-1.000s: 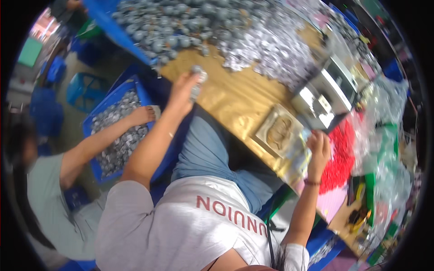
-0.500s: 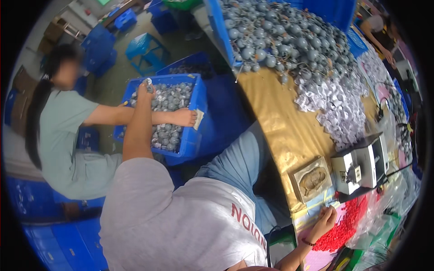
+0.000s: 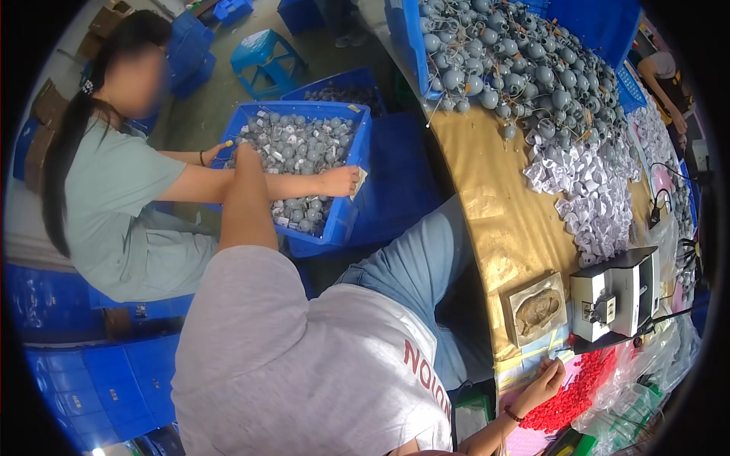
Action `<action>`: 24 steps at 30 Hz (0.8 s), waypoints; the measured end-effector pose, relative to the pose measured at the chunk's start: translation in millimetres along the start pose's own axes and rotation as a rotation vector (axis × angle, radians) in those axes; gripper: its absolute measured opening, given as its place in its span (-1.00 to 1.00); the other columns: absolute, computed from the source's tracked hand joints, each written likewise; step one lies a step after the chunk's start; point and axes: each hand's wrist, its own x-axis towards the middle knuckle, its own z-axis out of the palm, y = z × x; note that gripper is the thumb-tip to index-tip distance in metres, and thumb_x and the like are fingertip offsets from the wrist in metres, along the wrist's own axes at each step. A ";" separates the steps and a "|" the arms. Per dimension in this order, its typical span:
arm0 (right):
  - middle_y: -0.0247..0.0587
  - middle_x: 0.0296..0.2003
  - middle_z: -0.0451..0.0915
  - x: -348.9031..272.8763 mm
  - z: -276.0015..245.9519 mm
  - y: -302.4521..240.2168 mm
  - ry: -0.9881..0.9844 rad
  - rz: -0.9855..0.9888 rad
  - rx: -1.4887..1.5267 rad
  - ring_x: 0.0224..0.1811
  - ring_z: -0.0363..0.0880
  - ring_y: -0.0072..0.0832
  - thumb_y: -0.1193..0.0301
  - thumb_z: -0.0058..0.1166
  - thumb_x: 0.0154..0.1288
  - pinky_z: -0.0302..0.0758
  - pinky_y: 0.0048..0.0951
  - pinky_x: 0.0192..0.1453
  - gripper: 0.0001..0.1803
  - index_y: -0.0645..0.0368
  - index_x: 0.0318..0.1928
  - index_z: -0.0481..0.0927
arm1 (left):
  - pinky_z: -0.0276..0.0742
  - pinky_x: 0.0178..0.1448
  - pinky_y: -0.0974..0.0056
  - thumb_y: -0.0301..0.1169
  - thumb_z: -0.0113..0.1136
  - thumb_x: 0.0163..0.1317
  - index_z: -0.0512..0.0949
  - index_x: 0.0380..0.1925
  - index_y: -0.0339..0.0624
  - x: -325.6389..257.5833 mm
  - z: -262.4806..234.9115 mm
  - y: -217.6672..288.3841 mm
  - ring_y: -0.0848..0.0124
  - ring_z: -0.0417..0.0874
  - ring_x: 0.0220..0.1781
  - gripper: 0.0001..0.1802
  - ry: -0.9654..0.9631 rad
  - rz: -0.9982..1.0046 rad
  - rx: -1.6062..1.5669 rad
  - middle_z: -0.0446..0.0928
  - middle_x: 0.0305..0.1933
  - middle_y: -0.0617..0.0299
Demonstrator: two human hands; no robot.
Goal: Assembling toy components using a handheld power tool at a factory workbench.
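Note:
My left arm reaches across to a blue crate (image 3: pixel 360 144) filled with grey round parts (image 3: pixel 300 140) bearing white tags. My left hand (image 3: pixel 247 154) is over the crate's near-left part; its fingers are hidden, so I cannot see whether it holds anything. At the bench's near edge, my right hand (image 3: pixel 544 386) is closed with fingertips together, beside a pile of small red pieces (image 3: pixel 582 391). What is in its fingers, if anything, is too small to make out. Just beyond that hand lies a square block with a carved hollow (image 3: pixel 534 308).
A seated co-worker (image 3: pixel 114 182) reaches across the crate, one hand at its right rim. On the gold-covered bench (image 3: pixel 487 220) are heaped grey round parts (image 3: pixel 525 72), white pieces (image 3: pixel 593 205) and a black-and-white device (image 3: pixel 614 295). A blue stool (image 3: pixel 266 61) stands behind.
My left hand has gone from holding up a grey part to lying lower over the crate, with no part visible in it. The view has shifted slightly. My right hand stays near the red pieces.

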 end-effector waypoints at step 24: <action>-0.02 -0.10 0.57 56.1 -87.2 19.0 0.132 -0.338 -1.005 -0.01 0.54 -0.07 0.49 0.04 0.37 0.48 -0.20 0.08 -0.78 0.21 -0.01 0.60 | 0.53 0.11 0.12 -0.44 0.33 0.20 0.57 0.00 -0.19 -500.5 218.9 -269.8 0.04 0.59 -0.03 -0.65 -1.359 1.864 0.656 0.54 -0.06 0.04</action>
